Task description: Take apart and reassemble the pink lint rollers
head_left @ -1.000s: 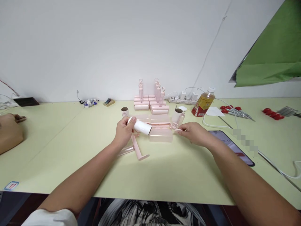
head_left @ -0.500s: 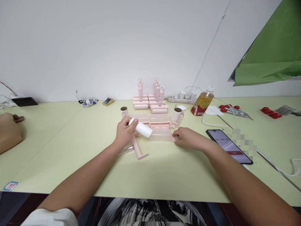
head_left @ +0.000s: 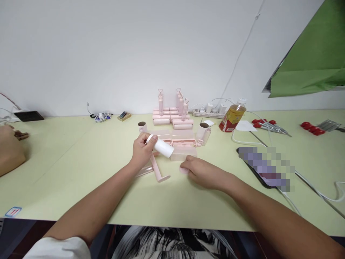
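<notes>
My left hand is closed round a white paper roll, held tilted just above the table. My right hand rests low on the table, fingers pinched on a small round pink cap. Between the hands lies a pink roller handle with a clear tube beside it. Behind the roll sit translucent pink cases, one open.
A stack of pink cases with upright handles stands at the back. Two cardboard-core rolls flank the cases. A bottle, a power strip, a phone, cables, red-handled tools lie right; a brown bag left.
My right hand has moved left and toward me, from beside the pink cases down to the table, taking the small pink cap with it. The left hand with the roll stayed put.
</notes>
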`<act>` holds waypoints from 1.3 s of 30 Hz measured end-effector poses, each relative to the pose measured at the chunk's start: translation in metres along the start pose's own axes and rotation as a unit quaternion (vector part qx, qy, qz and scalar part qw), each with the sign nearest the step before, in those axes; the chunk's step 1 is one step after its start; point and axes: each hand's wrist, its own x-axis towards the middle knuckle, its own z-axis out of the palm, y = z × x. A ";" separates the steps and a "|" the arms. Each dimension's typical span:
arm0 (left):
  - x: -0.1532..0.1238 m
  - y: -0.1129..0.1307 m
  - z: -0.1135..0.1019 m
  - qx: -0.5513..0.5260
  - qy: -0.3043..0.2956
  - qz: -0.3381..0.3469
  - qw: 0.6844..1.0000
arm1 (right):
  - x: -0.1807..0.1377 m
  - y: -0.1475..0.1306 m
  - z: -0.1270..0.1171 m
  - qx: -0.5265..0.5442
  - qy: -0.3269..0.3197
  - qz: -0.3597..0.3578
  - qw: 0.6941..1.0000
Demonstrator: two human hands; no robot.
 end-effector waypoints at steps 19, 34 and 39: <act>-0.009 0.002 0.011 -0.085 -0.030 -0.052 0.995 | -0.001 -0.003 -0.003 0.112 0.125 -0.034 0.985; -0.011 0.028 -0.009 0.177 -0.285 0.034 0.941 | -0.017 0.030 -0.048 0.103 0.466 0.102 0.873; 0.007 0.031 -0.046 0.375 -0.385 -0.001 0.843 | -0.011 0.042 -0.053 -0.024 0.299 0.145 0.943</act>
